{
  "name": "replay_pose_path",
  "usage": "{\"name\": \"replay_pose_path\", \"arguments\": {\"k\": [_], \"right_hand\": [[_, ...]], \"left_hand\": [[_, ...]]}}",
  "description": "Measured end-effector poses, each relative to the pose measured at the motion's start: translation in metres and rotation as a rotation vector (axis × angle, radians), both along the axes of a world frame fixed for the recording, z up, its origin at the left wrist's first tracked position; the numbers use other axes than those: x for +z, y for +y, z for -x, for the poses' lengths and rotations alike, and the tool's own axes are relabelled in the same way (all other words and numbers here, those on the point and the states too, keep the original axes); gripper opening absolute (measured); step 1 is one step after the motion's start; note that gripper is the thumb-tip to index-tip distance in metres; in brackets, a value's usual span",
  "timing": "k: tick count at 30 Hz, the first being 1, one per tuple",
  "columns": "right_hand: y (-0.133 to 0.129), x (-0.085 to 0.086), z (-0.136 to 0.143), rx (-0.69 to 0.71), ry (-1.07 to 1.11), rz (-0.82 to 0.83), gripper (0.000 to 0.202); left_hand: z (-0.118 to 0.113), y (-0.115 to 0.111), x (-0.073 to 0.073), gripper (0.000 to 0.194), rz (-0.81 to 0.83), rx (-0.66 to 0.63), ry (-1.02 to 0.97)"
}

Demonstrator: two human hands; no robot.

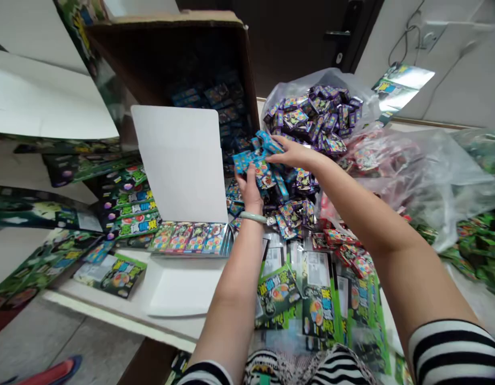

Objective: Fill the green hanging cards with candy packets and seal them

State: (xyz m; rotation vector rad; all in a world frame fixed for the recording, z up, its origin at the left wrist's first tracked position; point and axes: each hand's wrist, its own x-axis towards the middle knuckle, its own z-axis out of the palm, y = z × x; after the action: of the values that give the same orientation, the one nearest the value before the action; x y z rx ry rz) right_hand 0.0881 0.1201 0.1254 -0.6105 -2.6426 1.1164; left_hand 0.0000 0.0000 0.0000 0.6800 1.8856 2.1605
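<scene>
Head view. Both hands meet over a heap of small blue packets [257, 160], taken here as the landmark. The left hand [249, 190] comes up from below the heap with its fingers curled closed around part of the bunch; a pale bangle [253, 217] circles its wrist. The right hand [293, 155] lies on the heap's upper right side, palm down, fingers bent over the top packets and pressing them toward the left hand. The two hands thus clamp the same bunch between them, almost touching. The bunch runs with its long axis from lower left to upper right, sloping from the left palm up to the right fingertips [271, 158]. It sits directly within both grasps, so neither hand is clearly nearer.

Behind and to the right of the heap, a clear plastic bag [351, 85] gapes open, full of purple packets [315, 115]. Behind and to the left stands an open cardboard carton [170, 48] holding more blue packets in shadow. Left of the heap, a white display box [179, 160] stands with its lid raised, a row of packets filling its tray. Below the heap lie flat green printed cards [279, 294] in clear sleeves. Striped sleeves [451, 347] cover the upper arms.
</scene>
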Motion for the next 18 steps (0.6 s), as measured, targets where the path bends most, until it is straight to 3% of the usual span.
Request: {"name": "replay_pose_path", "arguments": {"k": [2,5,8,14,18], "right_hand": [[-0.005,-0.002,-0.04,-0.02,-0.025,-0.159,0.066],[-0.015,-0.008,-0.087,-0.034,-0.09,-0.411,0.049],[-0.035,-0.015,-0.11,-0.046,-0.219,-0.571,0.056],[-0.073,-0.03,-0.084,-0.15,-0.339,-0.696,0.066],[-0.072,-0.044,-0.064,-0.181,-0.415,-0.607,0.105]], "left_hand": [[-0.022,-0.013,0.003,0.059,0.048,-0.046,0.113],[-0.043,-0.031,0.003,0.076,0.293,-0.146,0.35],[-0.048,-0.044,-0.003,0.095,0.53,-0.183,0.458],[-0.033,-0.055,-0.012,0.11,0.549,-0.259,0.503],[-0.029,-0.071,-0.006,0.111,0.483,-0.305,0.471]]}}
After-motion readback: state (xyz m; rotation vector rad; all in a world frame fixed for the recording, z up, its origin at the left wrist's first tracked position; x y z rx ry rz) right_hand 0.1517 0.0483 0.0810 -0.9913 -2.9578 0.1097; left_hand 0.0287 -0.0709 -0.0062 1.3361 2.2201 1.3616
